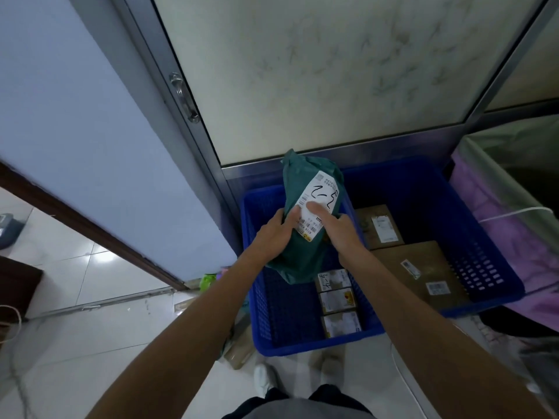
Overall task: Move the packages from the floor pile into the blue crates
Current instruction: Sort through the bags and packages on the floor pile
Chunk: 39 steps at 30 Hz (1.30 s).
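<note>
Green plastic bag point(298, 182) hangs above the left blue crate point(257, 300), gripped by the left hand point(272, 234) and right hand point(343, 234). Its slick film may slip, dropping it crookedly onto the small boxes point(337, 300) or across the crate's edge.

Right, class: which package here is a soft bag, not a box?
The dark green mailer bag, gripped by the left hand and right hand over the left blue crate; the others are cardboard boxes lying inside crates.

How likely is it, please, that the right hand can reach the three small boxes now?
Probably not yet: the right hand grips the green package, though the small boxes lie uncovered.
</note>
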Available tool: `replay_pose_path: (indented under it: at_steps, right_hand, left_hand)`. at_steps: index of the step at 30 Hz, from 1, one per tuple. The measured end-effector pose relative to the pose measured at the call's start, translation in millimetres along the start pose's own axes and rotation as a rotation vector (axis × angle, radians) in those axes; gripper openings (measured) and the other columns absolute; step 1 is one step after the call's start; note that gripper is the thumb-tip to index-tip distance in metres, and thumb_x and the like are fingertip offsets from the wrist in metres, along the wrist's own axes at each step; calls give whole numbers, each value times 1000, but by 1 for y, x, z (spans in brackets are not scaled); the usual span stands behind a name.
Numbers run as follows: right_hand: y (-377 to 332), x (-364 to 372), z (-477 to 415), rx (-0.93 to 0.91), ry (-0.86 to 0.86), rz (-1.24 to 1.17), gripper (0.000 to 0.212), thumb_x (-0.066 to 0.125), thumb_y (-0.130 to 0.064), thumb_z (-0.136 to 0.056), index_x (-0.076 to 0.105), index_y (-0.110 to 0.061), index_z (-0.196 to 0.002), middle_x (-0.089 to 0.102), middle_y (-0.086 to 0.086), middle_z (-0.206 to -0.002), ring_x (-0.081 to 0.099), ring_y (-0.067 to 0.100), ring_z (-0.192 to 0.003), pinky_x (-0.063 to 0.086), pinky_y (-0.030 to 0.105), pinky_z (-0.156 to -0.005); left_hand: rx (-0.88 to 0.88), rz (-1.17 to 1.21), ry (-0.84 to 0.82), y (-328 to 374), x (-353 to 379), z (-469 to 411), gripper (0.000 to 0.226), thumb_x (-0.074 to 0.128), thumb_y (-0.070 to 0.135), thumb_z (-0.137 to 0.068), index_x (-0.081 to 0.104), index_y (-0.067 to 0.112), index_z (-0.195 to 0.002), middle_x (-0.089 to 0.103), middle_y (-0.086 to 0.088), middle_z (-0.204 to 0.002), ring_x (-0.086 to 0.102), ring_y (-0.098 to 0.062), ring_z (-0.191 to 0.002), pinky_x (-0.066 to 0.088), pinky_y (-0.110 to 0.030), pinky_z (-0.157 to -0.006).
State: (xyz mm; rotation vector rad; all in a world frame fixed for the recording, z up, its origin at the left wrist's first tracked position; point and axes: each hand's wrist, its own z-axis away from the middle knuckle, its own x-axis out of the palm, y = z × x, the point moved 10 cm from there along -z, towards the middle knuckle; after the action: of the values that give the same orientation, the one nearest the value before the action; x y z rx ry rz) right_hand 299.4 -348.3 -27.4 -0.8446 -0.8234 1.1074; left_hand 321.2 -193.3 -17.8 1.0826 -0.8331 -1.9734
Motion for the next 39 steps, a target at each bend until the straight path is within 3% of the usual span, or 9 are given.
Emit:
replay_pose_path:
  at_steps: [4,9,19,21,23,25,29,33,39]
  right_hand:
    - [7,13,7,54,-19,-13,44,80,-47,-80,74,-13,-107,78,4,-97,75,20,-92,60,34,-81]
    - [17,37,15,108,-58,-25,56,83,-52,-75,74,-11,-112,78,8,-99,75,24,-94,58,43,-91]
    - [52,81,25,205,-147,-40,67,79,-59,-76,70,-14,-123,74,6,-118,70,24,-110,52,45,-103]
    - [51,74,19,200,-97,166,93,74,-70,-73,53,-11,-142,59,6,-141,61,23,-124,48,44,-107]
    - [37,52,11,115,79,447,121,70,-76,-70,16,-17,-160,26,6,-163,35,27,-146,37,48,-115]
    - [13,41,2,-93,152,728,120,68,-72,-77,0,-21,-161,6,3,-168,14,27,-153,27,50,-120]
    - [-29,65,3,-569,25,1355,103,63,-57,-90,-2,-21,-161,2,2,-168,5,25,-154,17,47,-123]
    - [2,95,2,-754,-316,1784,120,64,-71,-79,-4,-14,-160,1,5,-168,1,25,-155,9,48,-125]
    - [45,77,-22,-823,-421,1942,107,78,-58,-70,27,-10,-152,44,10,-140,43,33,-130,28,54,-116]
  left_hand:
    - [-3,160,-81,-2,-10,5,78,55,89,-68,61,37,-125,73,8,-112,71,-14,-100,54,-40,-97]
    - [2,217,-317,-17,-13,15,58,85,50,-71,65,31,-121,75,6,-110,72,-16,-101,55,-39,-96]
    - [-69,240,-490,-65,-38,15,58,86,36,-74,64,23,-126,74,-4,-114,71,-25,-105,52,-46,-101]
    - [-53,160,-453,-67,-47,5,59,87,38,-71,64,28,-124,75,1,-111,72,-22,-101,54,-43,-98]
    - [-29,56,-401,-68,-58,-8,67,90,43,-64,62,36,-125,74,6,-110,72,-17,-98,56,-41,-95]
    - [-6,-61,-369,-69,-66,-21,76,91,46,-60,58,38,-128,72,7,-111,71,-16,-97,57,-40,-93]
    - [13,-483,-328,-71,-76,-40,90,88,61,-49,51,33,-125,65,7,-110,66,-14,-93,58,-38,-87]
    - [22,-706,-401,-64,-58,-50,86,86,63,-46,54,28,-118,66,6,-107,66,-14,-89,59,-38,-84]
    - [-60,-622,-512,-79,-23,-53,80,88,63,-46,59,33,-114,69,11,-105,69,-12,-91,60,-38,-85]
